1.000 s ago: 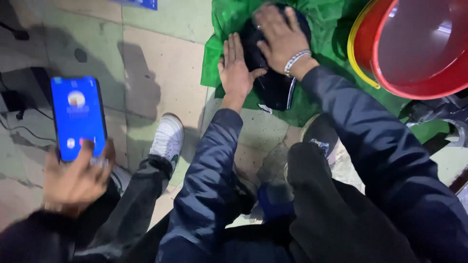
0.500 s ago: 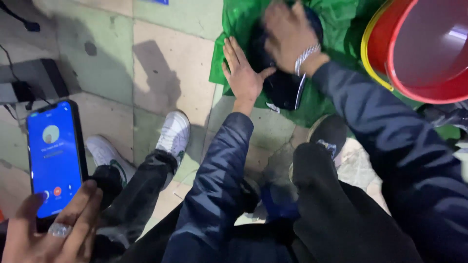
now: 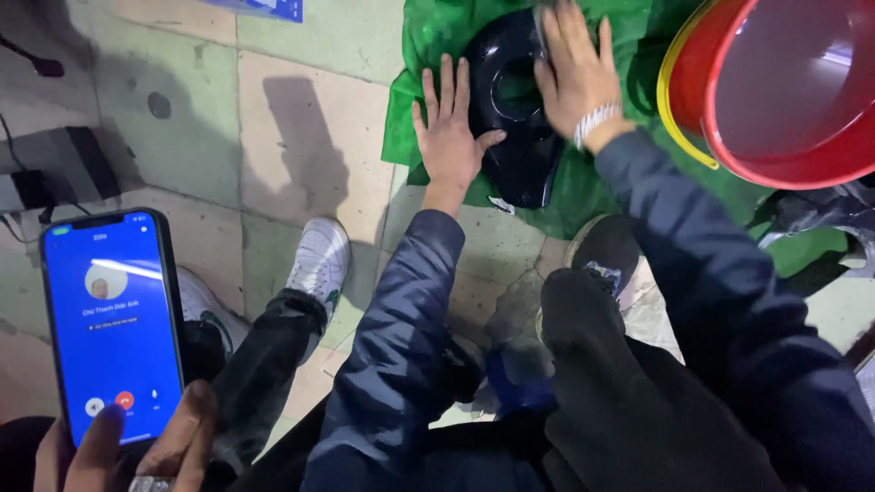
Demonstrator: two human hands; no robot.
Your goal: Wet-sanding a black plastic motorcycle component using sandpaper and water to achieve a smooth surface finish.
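Note:
A glossy black moulded part [image 3: 515,137] with an oval opening lies on a green plastic sheet [image 3: 428,46] spread on the tiled floor. My left hand [image 3: 447,137] lies flat on the sheet with fingers spread, its thumb touching the part's left edge. My right hand [image 3: 576,77], a beaded band on the wrist, rests open on the part's upper right side and looks blurred. Both my arms are in dark navy sleeves.
A red basin [image 3: 775,100] with a yellow rim stands at the top right, overlapping the sheet. At the bottom left another person's hand holds a phone [image 3: 114,328] with a blue call screen; their legs and white sneaker [image 3: 319,260] stretch beside my left arm. Cables lie at the far left.
My right hand has slid to the right across the black part, uncovering its oval opening. My left hand stays flat beside it. The other person's phone has come closer and sits lower in view.

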